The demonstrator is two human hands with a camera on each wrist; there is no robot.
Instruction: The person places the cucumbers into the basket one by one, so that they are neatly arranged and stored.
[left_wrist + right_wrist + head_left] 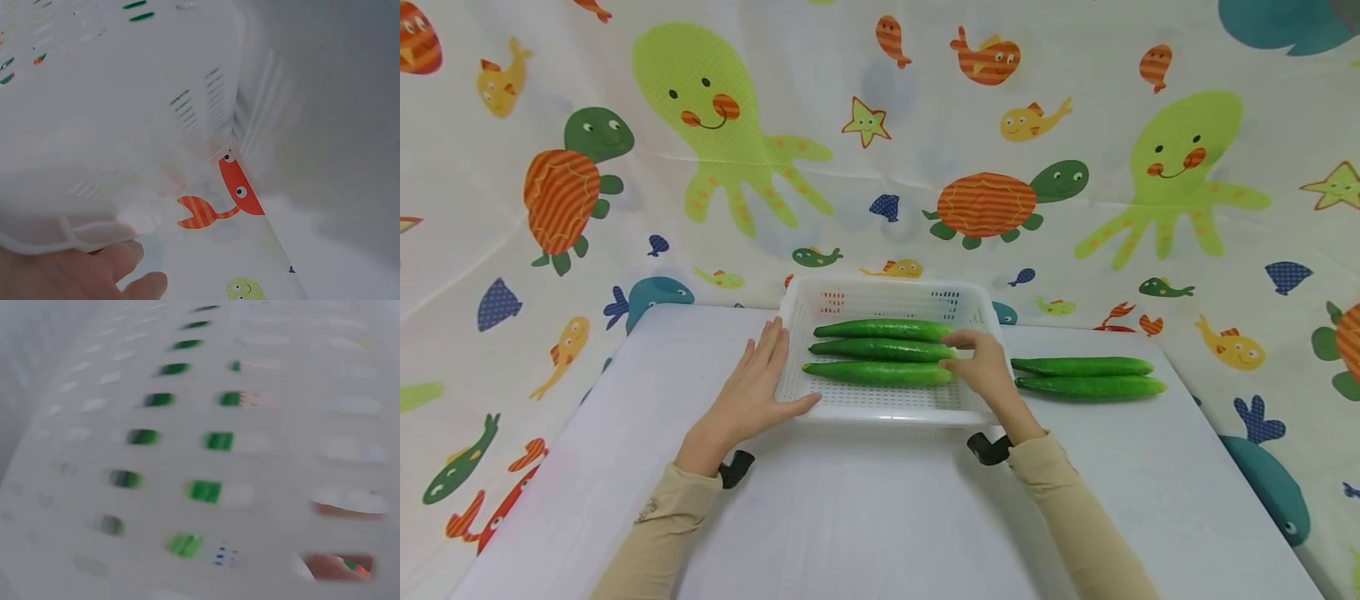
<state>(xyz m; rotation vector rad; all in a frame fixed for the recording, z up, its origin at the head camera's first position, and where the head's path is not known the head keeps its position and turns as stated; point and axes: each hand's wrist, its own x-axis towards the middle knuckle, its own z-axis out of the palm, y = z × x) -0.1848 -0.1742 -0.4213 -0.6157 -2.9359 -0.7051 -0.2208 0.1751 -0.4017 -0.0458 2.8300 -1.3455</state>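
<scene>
A white plastic basket [880, 416] stands on the table, with three green cucumbers lying side by side in it: a far one [880, 330], a middle one [880, 349] and a near one [876, 373]. My right hand [983, 365] reaches over the basket's right side and pinches the right end of the middle cucumber between thumb and fingers. Against the left rim lies my left hand [752, 387], fingers straight and thumb spread toward the front. The left wrist view has its fingers [125, 259] at the rim. Through slots in the basket wall [281, 456], the right wrist view gives bits of green.
Two more cucumbers, one behind [1082, 367] and one in front [1090, 387], lie on the white table [880, 517] just right of the basket. Behind the table hangs a cloth [820, 75] printed with sea animals. A black wrist mount [736, 469] shows under the left wrist.
</scene>
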